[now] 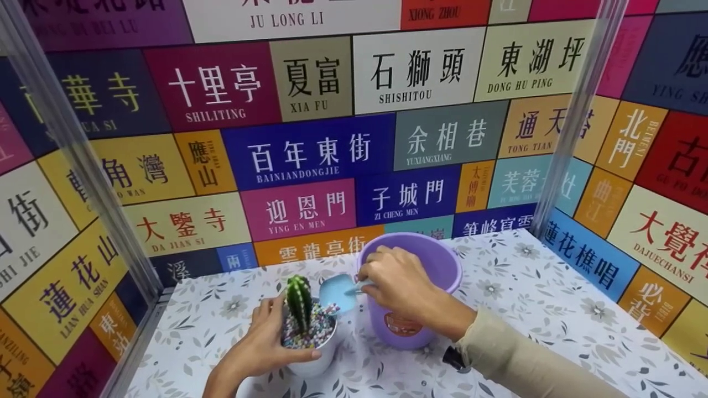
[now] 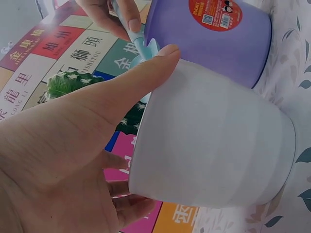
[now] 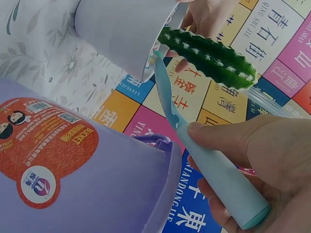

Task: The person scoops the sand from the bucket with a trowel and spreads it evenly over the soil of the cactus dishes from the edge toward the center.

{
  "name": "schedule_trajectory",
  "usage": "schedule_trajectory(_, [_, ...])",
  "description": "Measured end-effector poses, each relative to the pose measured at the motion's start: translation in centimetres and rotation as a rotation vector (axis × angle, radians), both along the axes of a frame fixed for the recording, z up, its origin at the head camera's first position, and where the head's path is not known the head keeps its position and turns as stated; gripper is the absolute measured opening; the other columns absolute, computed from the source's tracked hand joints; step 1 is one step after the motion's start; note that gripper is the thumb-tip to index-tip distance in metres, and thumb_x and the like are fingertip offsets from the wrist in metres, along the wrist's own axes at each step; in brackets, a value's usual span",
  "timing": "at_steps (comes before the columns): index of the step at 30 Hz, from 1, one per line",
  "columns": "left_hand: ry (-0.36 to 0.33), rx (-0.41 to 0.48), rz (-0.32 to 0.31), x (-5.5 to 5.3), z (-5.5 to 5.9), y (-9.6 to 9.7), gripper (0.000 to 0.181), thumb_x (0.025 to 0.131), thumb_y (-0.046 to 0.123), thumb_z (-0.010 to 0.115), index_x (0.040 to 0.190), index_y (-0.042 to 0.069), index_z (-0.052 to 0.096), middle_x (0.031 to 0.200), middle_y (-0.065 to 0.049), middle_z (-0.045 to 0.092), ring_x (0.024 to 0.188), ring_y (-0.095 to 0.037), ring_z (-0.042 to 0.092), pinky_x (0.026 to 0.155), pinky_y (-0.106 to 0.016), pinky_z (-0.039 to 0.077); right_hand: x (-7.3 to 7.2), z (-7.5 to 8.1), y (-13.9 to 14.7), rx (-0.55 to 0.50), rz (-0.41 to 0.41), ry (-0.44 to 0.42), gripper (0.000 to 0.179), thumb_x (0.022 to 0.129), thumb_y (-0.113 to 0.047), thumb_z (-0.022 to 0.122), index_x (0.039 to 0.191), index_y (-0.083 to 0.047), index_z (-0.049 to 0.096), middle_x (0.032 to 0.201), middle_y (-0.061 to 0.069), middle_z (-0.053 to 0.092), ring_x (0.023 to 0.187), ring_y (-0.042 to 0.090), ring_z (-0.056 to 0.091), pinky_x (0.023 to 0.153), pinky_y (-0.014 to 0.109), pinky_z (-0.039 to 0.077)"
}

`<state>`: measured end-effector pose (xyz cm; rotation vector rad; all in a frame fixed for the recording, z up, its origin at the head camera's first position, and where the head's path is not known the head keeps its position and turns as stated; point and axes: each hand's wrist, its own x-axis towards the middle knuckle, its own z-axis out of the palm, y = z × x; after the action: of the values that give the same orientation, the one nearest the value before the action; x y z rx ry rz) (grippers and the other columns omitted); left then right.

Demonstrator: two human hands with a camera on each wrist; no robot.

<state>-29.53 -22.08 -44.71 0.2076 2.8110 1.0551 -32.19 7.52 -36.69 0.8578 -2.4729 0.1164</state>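
Observation:
A green cactus [image 1: 299,304] stands in a white flowerpot [image 1: 312,359] among multicoloured pebbles [image 1: 326,330]. My left hand [image 1: 255,340] grips the pot's rim, thumb on the near side and fingers round the far side. In my right hand [image 1: 401,282] is a small light-blue shovel [image 3: 218,170], its handle pinched between thumb and fingers. The shovel's blade lies at the pot's rim, beside the cactus, with some pebbles at its edge. My right forearm crosses the purple bucket [image 1: 381,329], which stands right of the pot and hides part of its opening.
A white tablecloth [image 1: 221,315] with grey leaves and flowers covers the table. Coloured panels [image 1: 310,149] with place names line the back and sides, and clear corner posts [image 1: 569,121] rise at the left and right. The bucket bears a red label [image 2: 215,14].

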Motion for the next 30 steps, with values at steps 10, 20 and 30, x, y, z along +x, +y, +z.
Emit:
schedule_trajectory(10, [0.019,-0.003,-0.012,-0.3,0.1,0.1,0.147,0.068,0.063,0.098,0.175,0.011,0.013,0.172,-0.032,0.023,0.160,-0.055,0.021,0.123,-0.082,0.028,-0.3,-0.8,0.2,0.010,-0.001,0.125,0.015,0.088,-0.032,0.090,0.100,-0.024,0.085,0.098,-0.003,0.079,0.091,0.019,0.065,0.077,0.033,0.055])
schedule_trajectory(20, [0.013,0.021,-0.012,-0.1,0.0,0.1,0.145,0.067,0.065,0.098,0.175,0.014,0.015,0.171,-0.027,0.028,0.159,-0.050,0.026,0.124,-0.079,0.030,-0.5,-1.7,0.3,-0.014,0.011,0.162,0.017,0.090,-0.032,0.089,0.102,-0.022,0.084,0.102,-0.002,0.079,0.096,0.019,0.066,0.082,0.034,0.057])
schedule_trajectory(30, [0.027,0.026,-0.050,-0.1,0.0,-0.6,0.138,0.069,0.062,0.098,0.173,0.012,0.023,0.170,-0.021,0.034,0.157,-0.046,0.031,0.123,-0.079,0.032,-0.7,-2.2,1.2,-0.092,0.047,0.179,0.017,0.093,-0.031,0.086,0.106,-0.020,0.084,0.103,-0.004,0.078,0.094,0.015,0.063,0.079,0.030,0.054])
